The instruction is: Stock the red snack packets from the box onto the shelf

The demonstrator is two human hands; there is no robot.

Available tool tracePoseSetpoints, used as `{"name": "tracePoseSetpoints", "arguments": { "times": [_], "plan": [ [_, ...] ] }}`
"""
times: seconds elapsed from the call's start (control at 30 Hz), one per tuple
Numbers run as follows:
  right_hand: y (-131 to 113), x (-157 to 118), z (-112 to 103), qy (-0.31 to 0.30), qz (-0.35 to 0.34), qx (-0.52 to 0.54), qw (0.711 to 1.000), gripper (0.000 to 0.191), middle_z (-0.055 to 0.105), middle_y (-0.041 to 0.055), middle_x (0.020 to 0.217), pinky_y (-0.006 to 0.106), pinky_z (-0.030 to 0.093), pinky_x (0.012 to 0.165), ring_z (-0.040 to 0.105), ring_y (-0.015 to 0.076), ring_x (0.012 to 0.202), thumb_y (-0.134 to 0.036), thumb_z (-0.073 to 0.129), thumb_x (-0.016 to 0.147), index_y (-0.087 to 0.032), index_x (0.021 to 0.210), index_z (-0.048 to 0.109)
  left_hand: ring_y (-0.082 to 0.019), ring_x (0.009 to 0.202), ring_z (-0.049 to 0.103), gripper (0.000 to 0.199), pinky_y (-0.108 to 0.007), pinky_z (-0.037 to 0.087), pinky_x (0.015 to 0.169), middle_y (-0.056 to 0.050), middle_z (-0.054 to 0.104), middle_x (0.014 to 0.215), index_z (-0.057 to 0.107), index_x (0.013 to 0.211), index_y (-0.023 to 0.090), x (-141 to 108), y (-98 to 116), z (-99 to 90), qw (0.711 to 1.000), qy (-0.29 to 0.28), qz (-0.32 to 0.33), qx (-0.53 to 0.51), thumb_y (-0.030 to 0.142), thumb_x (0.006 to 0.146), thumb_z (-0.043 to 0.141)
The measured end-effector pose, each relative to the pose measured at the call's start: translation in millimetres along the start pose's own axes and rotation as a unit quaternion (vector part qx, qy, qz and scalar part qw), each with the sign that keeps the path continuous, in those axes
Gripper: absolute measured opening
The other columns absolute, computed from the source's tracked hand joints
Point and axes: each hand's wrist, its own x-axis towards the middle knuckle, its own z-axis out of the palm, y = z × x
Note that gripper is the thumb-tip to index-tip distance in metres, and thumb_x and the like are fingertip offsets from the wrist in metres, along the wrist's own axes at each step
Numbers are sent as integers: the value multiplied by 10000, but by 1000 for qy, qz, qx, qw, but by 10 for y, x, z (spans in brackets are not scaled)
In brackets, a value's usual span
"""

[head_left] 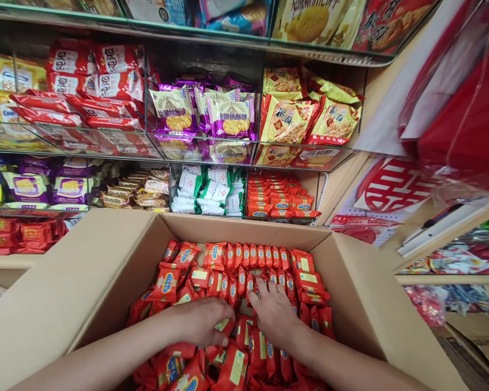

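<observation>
A large open cardboard box (244,225) stands in front of me, filled with small red snack packets (234,369) that have blue and yellow labels. Toward its far side, several packets stand on edge in tidy rows; nearer to me they lie loose at various angles. Inside the box, my left hand (206,320) is closed around one red packet (225,327), held between thumb and fingers. My right hand (275,309) rests on the upright row with its fingers spread and bent downward, touching packets. Its fingertips are partly hidden among the wrappers.
Behind the box rise glass-divided shelves with purple cookie packets (232,117), yellow-and-red packets (289,122), green-and-white packets (215,190) and a stack of red packets (279,195). Box flaps (65,282) spread to both sides. Red plastic-wrapped goods (468,119) hang at upper right.
</observation>
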Motion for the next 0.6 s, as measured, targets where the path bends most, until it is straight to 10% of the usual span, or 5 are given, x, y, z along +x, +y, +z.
{"name": "tracePoseSetpoints", "arguments": {
  "times": [0.4,0.6],
  "plan": [
    [36,90,-20,-28,-5,91,995,574,536,116,1012,385,389,821,457,284,977,-446,659,616,-155,1091,518,-230,882,583,340,-314,452,758,-64,622,985,581,1043,229,29,-41,-48,1000,6,27,2,300,711,566],
    [8,78,14,-71,-49,88,992,409,520,97,991,301,442,744,531,236,893,-201,692,616,-150,995,549,-220,901,585,356,-295,447,766,-44,626,1012,577,1058,255,49,-95,-21,1000,17,14,-12,323,708,570]
  ]
}}
